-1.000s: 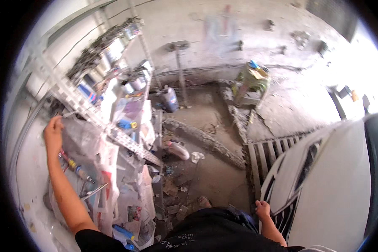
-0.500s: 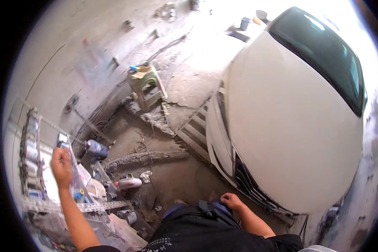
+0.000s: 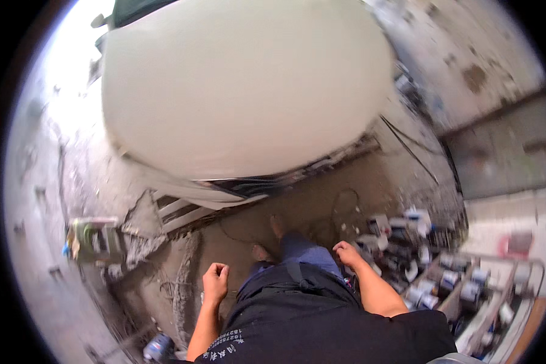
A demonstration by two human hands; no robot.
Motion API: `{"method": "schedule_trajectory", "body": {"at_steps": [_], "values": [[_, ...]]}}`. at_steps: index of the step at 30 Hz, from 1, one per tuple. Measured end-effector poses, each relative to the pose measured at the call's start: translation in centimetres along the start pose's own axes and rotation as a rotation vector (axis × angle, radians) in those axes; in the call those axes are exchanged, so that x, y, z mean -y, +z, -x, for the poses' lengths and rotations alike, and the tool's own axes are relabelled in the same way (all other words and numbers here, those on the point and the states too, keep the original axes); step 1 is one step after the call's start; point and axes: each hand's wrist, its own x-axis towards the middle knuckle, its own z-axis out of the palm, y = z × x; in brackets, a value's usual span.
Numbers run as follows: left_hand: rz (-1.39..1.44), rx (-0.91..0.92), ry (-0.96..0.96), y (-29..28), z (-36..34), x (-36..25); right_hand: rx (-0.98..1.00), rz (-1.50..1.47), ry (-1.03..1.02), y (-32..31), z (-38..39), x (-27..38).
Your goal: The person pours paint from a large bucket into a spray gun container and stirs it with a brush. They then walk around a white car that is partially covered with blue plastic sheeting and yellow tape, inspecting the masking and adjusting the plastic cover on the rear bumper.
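Note:
My left hand (image 3: pixel 215 283) hangs left of my body, above the dirty floor, its fingers curled in with nothing seen in them. On the other side, my right hand (image 3: pixel 348 254) is loosely closed beside my right thigh, and no object shows in it. Both hands are apart from everything around them. In front of me stands a pale car (image 3: pixel 249 91) with a matte, off-white hood; its windshield shows at the top left. Below the hood's front edge is a dark grille opening (image 3: pixel 249 187).
A green container (image 3: pixel 97 241) stands at the left, and a blue bottle (image 3: pixel 158 347) lies at the lower left. Several cans fill a metal rack (image 3: pixel 497 315) at the lower right, with clutter (image 3: pixel 400 236) beyond it. Thin black hoses (image 3: pixel 409 148) run near the car's right corner.
My view has swung right, so the car is now straight ahead and a can rack shows at right. My left hand has come down from the left shelf to my side.

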Motion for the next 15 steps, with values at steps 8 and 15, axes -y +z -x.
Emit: {"method": "schedule_trajectory", "body": {"at_steps": [8,15], "values": [[-0.285,0.399,0.228,4.3,-5.9,-11.1,-0.398,-0.349,0.179,-0.3,6.3,-13.2],[-0.433,0.577,0.424,16.8,-8.3,-20.5,-0.603,-0.323,0.211,-2.1,2.6,-16.3]]}}
